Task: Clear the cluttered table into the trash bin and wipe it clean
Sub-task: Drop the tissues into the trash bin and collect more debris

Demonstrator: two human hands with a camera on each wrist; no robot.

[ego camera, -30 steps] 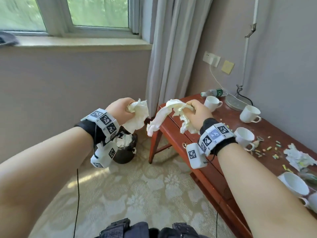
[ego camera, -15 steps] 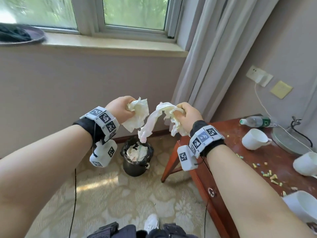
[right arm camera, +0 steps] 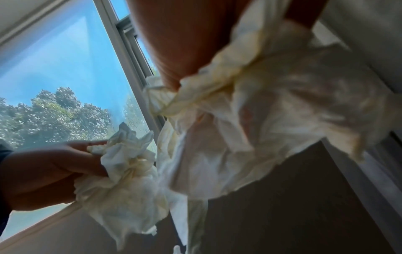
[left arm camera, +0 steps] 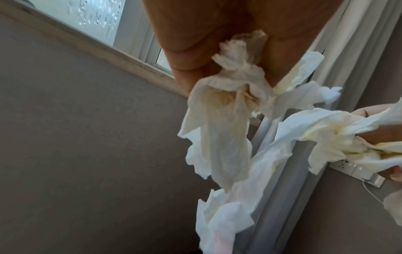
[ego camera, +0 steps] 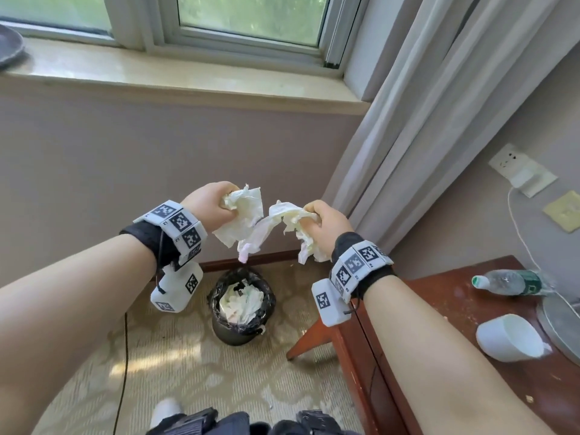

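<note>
My left hand [ego camera: 216, 204] grips a crumpled, stained white tissue wad [ego camera: 241, 219] in the air. My right hand [ego camera: 323, 222] grips a second wad of tissues [ego camera: 295, 221], with a long strip hanging down between the hands. Both wads hang above the black-lined trash bin [ego camera: 240, 306] on the floor, which holds more used tissues. The left wrist view shows the left wad [left arm camera: 222, 120] trailing from curled fingers. In the right wrist view the right wad [right arm camera: 272, 111] fills the frame, with the left hand [right arm camera: 54, 171] beside it.
The red-brown wooden table [ego camera: 455, 309] stands at right, its corner close to my right forearm. A white cup [ego camera: 511, 337] lies on its side there, beside a plastic bottle [ego camera: 508, 281] and scattered crumbs. A curtain [ego camera: 423, 120] hangs behind the bin. A thin cable [ego camera: 124, 356] crosses the carpet.
The view has swung left and down from the table to the bin. Both hands carried their tissue wads leftward and now hang over the bin, closer together.
</note>
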